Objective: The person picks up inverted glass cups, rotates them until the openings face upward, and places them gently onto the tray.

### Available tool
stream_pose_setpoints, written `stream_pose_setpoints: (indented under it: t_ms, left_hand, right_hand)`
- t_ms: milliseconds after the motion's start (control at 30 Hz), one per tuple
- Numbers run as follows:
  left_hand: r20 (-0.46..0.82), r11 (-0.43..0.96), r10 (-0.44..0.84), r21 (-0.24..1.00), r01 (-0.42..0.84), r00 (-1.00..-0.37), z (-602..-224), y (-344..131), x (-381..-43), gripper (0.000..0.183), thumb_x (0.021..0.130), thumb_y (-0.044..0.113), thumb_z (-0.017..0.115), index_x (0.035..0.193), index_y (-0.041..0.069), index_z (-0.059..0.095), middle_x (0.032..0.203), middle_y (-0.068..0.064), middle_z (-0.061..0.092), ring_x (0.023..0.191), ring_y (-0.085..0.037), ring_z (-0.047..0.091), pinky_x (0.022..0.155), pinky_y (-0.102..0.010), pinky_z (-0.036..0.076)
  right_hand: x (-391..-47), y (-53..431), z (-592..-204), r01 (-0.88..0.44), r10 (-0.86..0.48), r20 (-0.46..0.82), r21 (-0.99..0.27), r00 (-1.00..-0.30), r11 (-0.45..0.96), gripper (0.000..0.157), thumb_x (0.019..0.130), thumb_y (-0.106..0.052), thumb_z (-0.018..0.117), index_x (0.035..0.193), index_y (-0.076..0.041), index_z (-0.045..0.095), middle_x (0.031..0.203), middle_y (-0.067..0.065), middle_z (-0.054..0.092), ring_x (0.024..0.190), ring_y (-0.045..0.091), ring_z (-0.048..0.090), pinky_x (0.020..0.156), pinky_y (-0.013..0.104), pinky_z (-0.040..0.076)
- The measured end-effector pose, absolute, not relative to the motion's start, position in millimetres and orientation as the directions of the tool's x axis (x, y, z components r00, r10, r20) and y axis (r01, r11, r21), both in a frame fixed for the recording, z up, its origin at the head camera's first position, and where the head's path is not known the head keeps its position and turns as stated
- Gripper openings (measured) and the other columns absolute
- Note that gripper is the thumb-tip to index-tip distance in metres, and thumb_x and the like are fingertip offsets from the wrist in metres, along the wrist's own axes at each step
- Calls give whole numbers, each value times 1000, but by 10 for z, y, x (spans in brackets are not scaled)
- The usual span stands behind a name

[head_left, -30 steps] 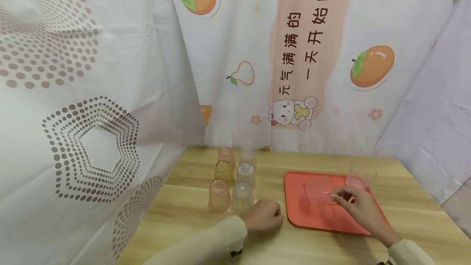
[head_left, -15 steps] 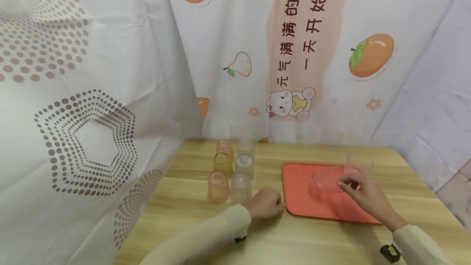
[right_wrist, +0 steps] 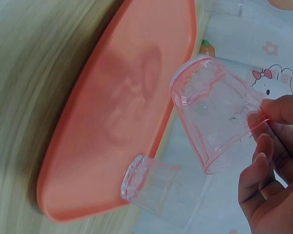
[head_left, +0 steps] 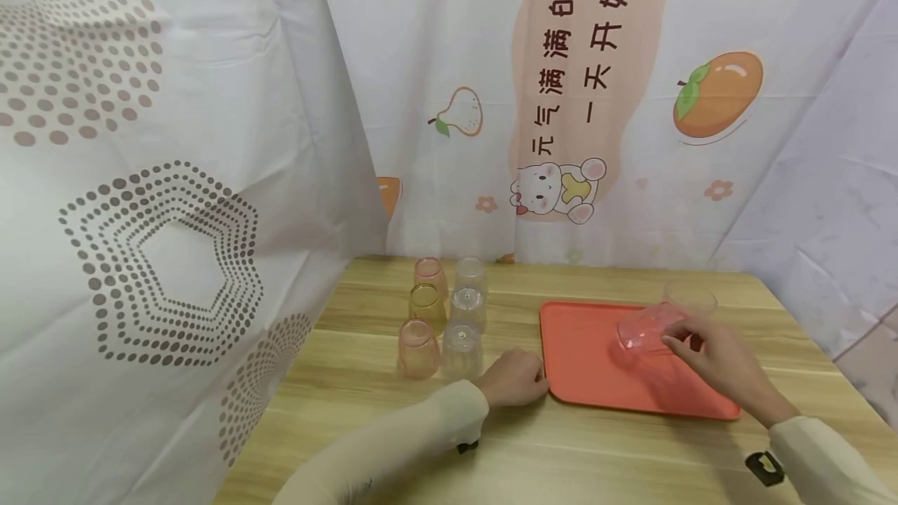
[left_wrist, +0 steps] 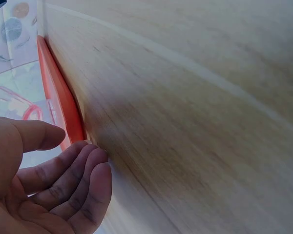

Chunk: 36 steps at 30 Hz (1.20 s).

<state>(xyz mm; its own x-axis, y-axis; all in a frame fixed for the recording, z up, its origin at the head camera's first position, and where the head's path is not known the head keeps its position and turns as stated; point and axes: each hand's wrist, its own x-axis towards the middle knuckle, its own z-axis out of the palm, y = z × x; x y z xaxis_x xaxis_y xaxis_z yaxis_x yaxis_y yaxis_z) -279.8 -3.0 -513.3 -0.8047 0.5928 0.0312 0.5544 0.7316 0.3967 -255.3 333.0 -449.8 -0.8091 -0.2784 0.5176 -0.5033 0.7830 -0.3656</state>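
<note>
Pinched at its rim by my right hand (head_left: 733, 369), a transparent pink cup (head_left: 640, 331) is tipped on its side above the orange-red tray (head_left: 585, 365). The right wrist view shows the thumb and fingertips on the rim of the pink cup (right_wrist: 210, 112), its base pointing away. A clear cup (right_wrist: 151, 185) stands upright at the tray's far right corner, partly behind the right hand in the head view. My left hand (head_left: 514, 377) rests at the tray's near left side, fingers loosely curled around nothing; its fingertips (left_wrist: 100, 156) are close to the tray's edge.
Left of the tray, several upside-down cups stand in two rows: pink (head_left: 418, 349) and yellow (head_left: 428, 308) ones in one, clear ones (head_left: 462, 351) in the other. Patterned curtains (head_left: 456, 201) enclose the wooden table (head_left: 393, 443) at the back and sides.
My right hand has carried the pink cup to the right and slightly back over the tray. The left hand stays by the tray's edge. The head view has tilted down a little.
</note>
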Motion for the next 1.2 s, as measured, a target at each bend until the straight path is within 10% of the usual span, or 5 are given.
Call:
stream_pose_setpoints:
  t_ms: [1200]
  left_hand:
    - [-23, 783, 548, 365, 503, -836, -5143, 118, -2817, 51, 96, 25, 69, 54, 17, 41, 45, 11, 28, 39, -3, 28, 39, -20, 28]
  right_hand:
    - [-2612, 3777, -4597, -473, -383, 478, -79, -790, 877, 26, 69, -4, 86, 77, -21, 68, 73, -14, 54, 64, 3, 47, 51, 28, 40]
